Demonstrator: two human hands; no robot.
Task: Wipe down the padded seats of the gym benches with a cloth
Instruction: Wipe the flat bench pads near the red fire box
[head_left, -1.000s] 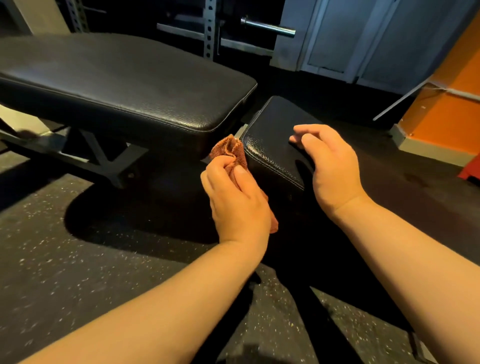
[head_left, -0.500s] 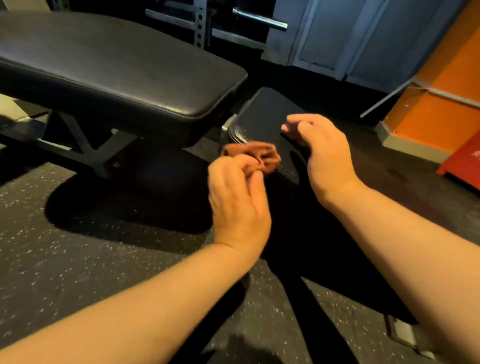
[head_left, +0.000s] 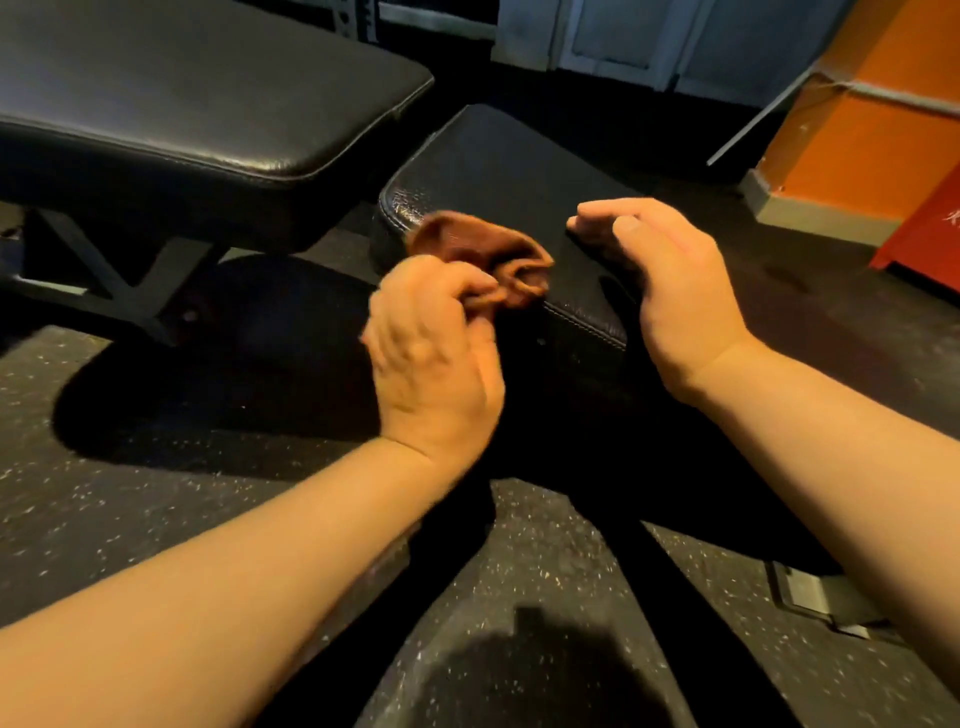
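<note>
From the head view, the left hand (head_left: 434, 353) clenches a crumpled rust-brown cloth (head_left: 480, 260), which lies on the near left corner of the small black padded seat (head_left: 498, 166), right at its stitched front edge. The right hand (head_left: 670, 291) hovers over the seat's right part with fingers relaxed, grasping nothing. A narrow gap separates this seat from the long black padded bench (head_left: 197, 88) on the left. Speckled black rubber floor (head_left: 156, 519) lies open below both forearms.
</note>
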